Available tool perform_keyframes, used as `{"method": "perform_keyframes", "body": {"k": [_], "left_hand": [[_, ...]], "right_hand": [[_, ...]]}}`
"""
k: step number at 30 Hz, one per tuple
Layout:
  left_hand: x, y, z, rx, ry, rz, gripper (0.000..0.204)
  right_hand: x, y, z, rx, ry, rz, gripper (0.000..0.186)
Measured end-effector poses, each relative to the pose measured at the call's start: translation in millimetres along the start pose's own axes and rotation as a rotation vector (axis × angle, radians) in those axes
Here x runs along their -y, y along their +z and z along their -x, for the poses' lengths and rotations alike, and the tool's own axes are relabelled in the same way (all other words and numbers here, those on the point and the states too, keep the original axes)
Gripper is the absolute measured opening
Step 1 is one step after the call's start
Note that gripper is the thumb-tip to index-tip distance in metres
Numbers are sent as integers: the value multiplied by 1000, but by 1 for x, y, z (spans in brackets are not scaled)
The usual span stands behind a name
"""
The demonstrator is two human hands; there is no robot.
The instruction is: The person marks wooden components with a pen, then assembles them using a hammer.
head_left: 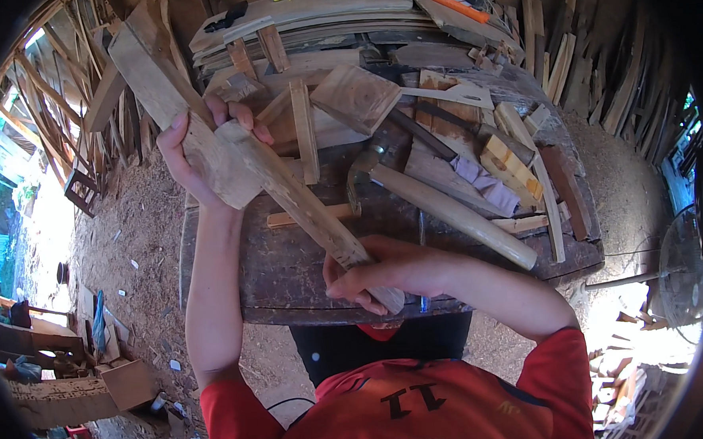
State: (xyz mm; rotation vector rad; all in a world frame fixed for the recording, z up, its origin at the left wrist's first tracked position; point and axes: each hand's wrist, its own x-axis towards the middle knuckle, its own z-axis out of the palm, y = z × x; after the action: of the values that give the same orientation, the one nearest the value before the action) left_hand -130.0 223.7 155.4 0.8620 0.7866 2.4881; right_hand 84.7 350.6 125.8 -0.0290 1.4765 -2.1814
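My left hand [185, 161] is closed around a thick, pale wooden block [147, 75] that slants up to the far left. Across the near end of this block lies a long rounded wooden stick [307, 210]; whether the two are joined I cannot tell. Near the bench's front edge, my right hand [382, 269] wraps around the stick's lower end. A claw hammer [446, 210] with a pale wooden handle rests on the bench just beyond my right forearm. Below the stick's middle is a short wooden strip [307, 215].
The dark workbench [283, 279] carries a squarish wooden block [357, 98], an upright-looking slat [305, 134], a white flat tool [452, 95] and a purple cloth [485, 185]. Stacked boards [317, 15] and an orange power strip [460, 7] lie behind. Sawdust covers the floor [131, 255]. A fan [684, 273] stands right.
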Motion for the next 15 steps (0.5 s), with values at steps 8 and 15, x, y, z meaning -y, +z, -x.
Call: {"method": "perform_keyframes", "body": {"k": [8, 15], "left_hand": [[0, 2, 0, -57, 37, -120, 44], [1, 2, 0, 7, -18, -13, 41]], "right_hand": [[0, 2, -1, 17, -19, -10, 25], [-1, -1, 0, 12, 14, 3, 25]]}}
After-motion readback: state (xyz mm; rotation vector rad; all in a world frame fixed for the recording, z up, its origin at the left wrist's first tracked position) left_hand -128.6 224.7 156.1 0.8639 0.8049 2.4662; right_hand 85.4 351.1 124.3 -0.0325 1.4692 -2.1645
